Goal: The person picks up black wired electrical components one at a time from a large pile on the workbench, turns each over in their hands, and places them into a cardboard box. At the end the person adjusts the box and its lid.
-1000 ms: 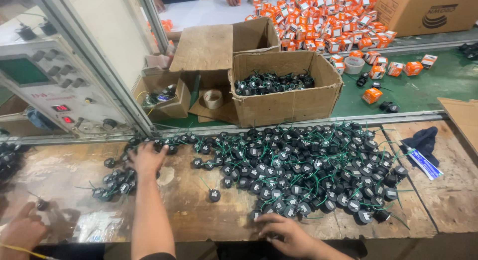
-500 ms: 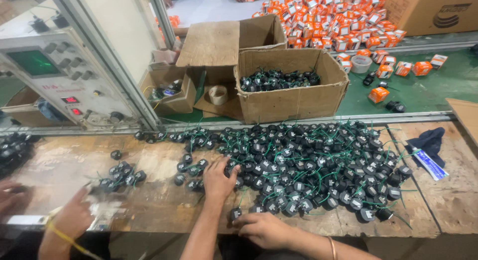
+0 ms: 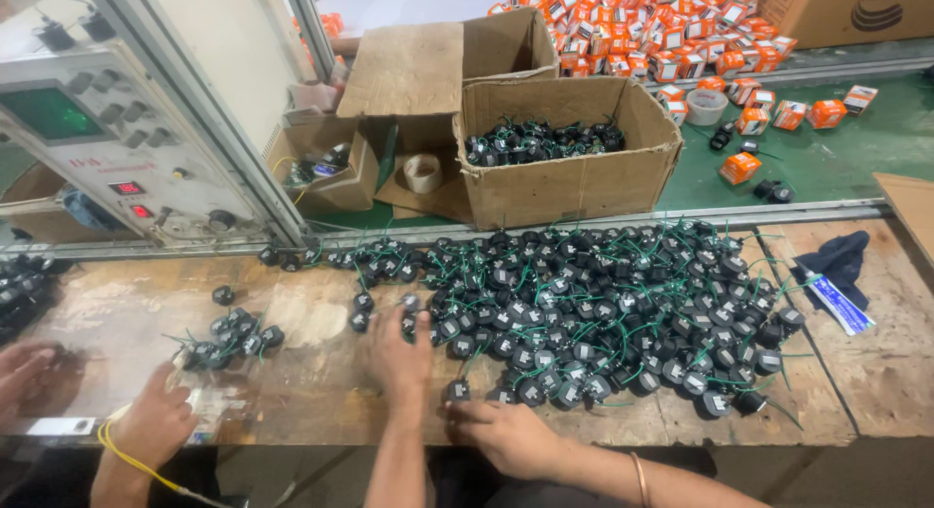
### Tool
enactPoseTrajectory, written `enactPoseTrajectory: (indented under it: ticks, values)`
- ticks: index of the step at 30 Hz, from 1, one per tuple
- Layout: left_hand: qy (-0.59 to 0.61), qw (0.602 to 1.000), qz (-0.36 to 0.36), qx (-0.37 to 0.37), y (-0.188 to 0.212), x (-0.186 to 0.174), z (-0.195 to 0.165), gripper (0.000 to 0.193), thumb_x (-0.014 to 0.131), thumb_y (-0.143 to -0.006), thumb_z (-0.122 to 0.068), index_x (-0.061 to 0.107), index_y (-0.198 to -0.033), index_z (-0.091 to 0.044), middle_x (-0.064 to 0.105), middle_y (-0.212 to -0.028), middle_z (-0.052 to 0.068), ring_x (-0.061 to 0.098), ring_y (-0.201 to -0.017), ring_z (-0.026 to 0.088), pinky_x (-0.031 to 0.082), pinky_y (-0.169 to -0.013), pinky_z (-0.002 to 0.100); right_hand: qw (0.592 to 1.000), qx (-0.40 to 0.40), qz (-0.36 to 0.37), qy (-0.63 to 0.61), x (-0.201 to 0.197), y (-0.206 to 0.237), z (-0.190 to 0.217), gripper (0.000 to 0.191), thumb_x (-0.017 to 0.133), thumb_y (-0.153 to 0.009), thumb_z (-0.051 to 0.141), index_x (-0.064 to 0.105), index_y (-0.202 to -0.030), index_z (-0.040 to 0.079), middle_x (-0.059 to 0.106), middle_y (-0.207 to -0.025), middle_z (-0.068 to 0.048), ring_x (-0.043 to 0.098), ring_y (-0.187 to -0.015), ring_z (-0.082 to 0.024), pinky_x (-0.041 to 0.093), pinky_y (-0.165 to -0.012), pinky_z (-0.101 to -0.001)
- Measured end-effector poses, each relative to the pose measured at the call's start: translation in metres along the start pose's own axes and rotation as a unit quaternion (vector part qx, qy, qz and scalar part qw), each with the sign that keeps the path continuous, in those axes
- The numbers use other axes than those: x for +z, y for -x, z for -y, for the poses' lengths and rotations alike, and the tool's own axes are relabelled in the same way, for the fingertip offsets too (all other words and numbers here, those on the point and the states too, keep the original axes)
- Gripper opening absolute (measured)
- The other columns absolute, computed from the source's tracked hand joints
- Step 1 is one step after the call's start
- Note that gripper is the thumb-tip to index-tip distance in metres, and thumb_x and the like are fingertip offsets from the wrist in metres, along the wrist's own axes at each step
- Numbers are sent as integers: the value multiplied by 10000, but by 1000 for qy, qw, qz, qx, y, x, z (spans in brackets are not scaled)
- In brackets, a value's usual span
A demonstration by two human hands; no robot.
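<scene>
A big heap of small black round components with green wires [image 3: 603, 313] covers the wooden bench [image 3: 311, 391]. My left hand [image 3: 399, 350] lies palm down at the heap's left edge, fingers spread over a few pieces. My right hand [image 3: 508, 435] rests on the bench at the heap's near edge, with a bangle on its wrist. Its bent fingertips touch one black component [image 3: 455, 391]; whether it grips anything is hidden. A smaller cluster of the same parts [image 3: 226, 341] lies to the left.
A co-worker's hands [image 3: 156, 422] rest on the bench at the left, by the small cluster. Behind a metal rail stand an open carton of black parts [image 3: 569, 182], a test instrument [image 3: 107, 148] and several orange boxes [image 3: 681, 41]. A blue cloth [image 3: 842, 260] lies at the right.
My left hand has moved right, from the small cluster to the big heap's left edge. My right hand stayed at the near edge. The co-worker's hand has come in near the small cluster.
</scene>
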State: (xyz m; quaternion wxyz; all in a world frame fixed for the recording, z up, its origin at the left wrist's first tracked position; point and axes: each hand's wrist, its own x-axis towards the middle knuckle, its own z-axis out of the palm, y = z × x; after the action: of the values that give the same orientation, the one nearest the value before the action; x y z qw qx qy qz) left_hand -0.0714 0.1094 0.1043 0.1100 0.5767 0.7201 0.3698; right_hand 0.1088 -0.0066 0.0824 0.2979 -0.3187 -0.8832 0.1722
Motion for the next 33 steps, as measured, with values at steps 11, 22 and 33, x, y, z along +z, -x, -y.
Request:
enactPoseTrajectory:
  ticks: [11,22,33]
  values:
    - [110,949,-97,279,39,-14,64,341,629,-955,-141,651,-1271,-14,617,-1406,177,533,-1365,381,406,-1159,473,996,-15,-65,-57,-2,6,-9,334,680,-822,-13,718,-1150,44,646,-1401,-150,685,-1186,-347,571,-938,-415]
    - [117,988,-69,76,44,-24,107,212,749,-885,-136,751,-1090,-83,765,-1149,111,739,-1081,237,579,-926,343,909,172,7,-379,-34,69,-17,338,716,-868,-37,765,-1189,57,771,-1135,-90,734,-988,-200,615,-881,-360]
    - [322,859,68,392,98,26,-27,236,790,-819,6,780,-1020,-117,820,-1024,59,770,-1020,221,598,-880,354,798,305,-31,-519,-19,63,-31,482,756,-877,99,559,-1313,37,671,-1025,-9,653,-893,-107,562,-818,-289]
